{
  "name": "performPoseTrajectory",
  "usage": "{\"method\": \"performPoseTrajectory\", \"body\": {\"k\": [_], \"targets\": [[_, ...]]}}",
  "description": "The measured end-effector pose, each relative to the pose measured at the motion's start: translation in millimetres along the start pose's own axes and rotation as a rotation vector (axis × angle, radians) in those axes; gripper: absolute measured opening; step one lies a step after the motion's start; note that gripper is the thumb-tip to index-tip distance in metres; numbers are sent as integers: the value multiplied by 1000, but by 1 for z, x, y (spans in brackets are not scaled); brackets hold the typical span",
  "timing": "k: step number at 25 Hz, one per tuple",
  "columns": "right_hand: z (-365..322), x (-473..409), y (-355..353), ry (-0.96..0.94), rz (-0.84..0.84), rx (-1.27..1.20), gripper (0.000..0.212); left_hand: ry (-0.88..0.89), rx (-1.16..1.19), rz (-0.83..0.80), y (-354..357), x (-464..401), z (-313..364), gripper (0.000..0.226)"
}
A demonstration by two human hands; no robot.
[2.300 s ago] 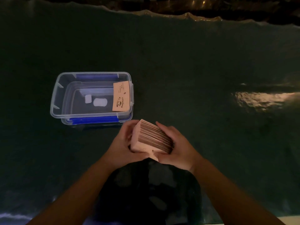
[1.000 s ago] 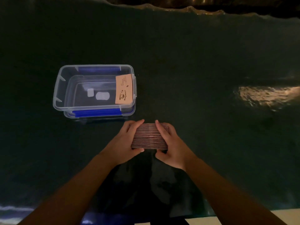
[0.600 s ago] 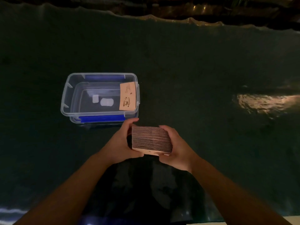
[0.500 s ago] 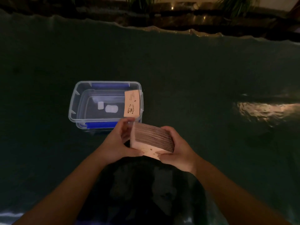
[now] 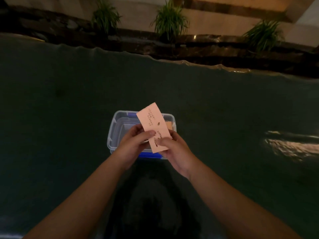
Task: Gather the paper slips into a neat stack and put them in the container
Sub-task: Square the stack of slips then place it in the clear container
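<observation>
Both hands hold a stack of pink paper slips point(image 5: 152, 124) over the clear plastic container point(image 5: 112, 133) with blue clips. The stack's printed top face is turned toward me and tilts up to the left. My left hand point(image 5: 133, 144) grips its left edge with the thumb on the face. My right hand point(image 5: 174, 150) grips its lower right corner. Another pink slip point(image 5: 169, 125) leans inside the container at its right wall, partly hidden behind the stack.
The container rests on a dark green cloth-covered table point(image 5: 224, 118). A bright light patch point(image 5: 291, 145) lies on the cloth at the right. Beyond the table's wavy far edge are a dark ledge and potted plants point(image 5: 170, 19).
The stack has moved forward from in front of the container to above it and turned flat face toward me. The camera has tilted up, so the plants now show.
</observation>
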State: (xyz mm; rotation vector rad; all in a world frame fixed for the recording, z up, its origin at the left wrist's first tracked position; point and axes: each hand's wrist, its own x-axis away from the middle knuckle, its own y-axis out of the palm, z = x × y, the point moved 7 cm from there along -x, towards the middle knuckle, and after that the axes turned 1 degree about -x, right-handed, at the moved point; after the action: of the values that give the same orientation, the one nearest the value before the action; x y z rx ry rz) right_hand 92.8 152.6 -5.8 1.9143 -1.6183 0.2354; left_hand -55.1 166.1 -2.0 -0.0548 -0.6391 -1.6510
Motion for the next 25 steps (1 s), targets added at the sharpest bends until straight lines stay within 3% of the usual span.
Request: {"method": "performPoseTrajectory", "body": {"k": [4,8,13,19,25], "targets": [[-22,-23,27,40,-45,200,43,-80,-40,34,-37,-22,22,51],[-27,-52,38,99,71,325,20,-241,-168,17,-57,-46,25,40],[6,-75,35,249,254,345,18,-375,-261,55,-67,-68,4,41],[27,-98,42,333,413,423,35,-440,-159,147,-65,-78,-22,33],[25,-114,32,381,498,495,20,-464,-220,173,-52,-88,-27,25]]}}
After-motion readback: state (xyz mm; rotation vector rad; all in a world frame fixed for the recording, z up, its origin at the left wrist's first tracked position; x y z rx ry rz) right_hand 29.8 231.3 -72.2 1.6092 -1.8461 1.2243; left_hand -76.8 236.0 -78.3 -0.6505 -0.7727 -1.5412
